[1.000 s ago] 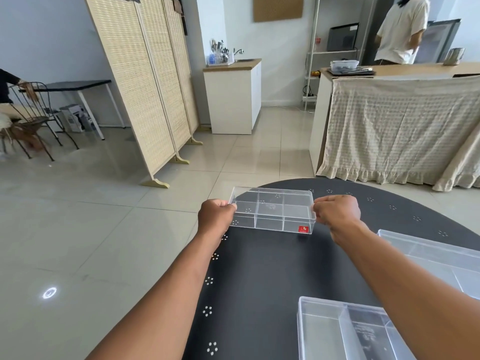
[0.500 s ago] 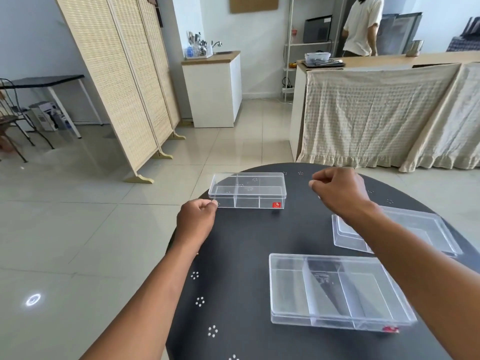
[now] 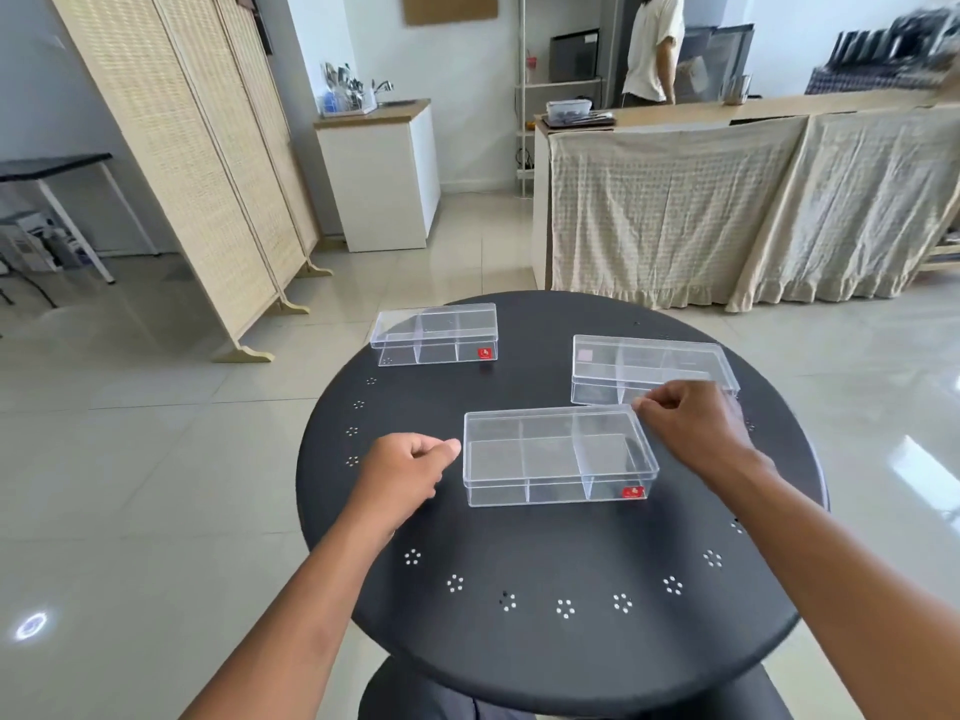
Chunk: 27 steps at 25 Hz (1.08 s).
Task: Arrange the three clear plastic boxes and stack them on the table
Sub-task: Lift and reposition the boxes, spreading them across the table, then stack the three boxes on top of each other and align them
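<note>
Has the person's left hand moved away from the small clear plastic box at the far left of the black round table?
Yes. The left hand let go of the small clear plastic box and came nearer along the black round table, beside the middle clear box.

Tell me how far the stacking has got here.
Barely begun. Done: the far box sits alone on the table. In hand: left hand and right hand flank the near box, neither gripping. Left: all stacking, including the right box.
</note>
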Motion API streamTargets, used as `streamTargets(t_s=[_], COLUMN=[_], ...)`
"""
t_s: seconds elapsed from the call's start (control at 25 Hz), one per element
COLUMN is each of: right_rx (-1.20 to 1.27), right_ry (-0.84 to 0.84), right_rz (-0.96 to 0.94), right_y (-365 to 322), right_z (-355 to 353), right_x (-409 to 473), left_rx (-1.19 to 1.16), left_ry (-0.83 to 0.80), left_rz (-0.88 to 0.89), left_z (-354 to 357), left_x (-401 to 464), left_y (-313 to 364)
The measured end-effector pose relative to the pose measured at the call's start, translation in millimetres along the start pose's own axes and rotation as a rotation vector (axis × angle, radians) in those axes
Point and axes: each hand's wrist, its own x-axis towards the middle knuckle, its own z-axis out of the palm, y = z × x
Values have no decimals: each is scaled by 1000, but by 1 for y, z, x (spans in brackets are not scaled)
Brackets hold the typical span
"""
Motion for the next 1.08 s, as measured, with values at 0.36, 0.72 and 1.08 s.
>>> streamTargets(t_s=[0.36,0.72,1.08], right_rx=[66,162,114], right_ry=[-174,-189,-187], right_rz=[99,-6,60], right_y=[2,-85,-92], right_z=[33,110,157], right_x=[-10,43,86], left_rx=[-4,-98,-114], left_ry=[161,376,374], left_rz=[33,-10,-87], left_z=[11,-58,-60], left_x=[-13,70,129], left_y=[2,7,-8])
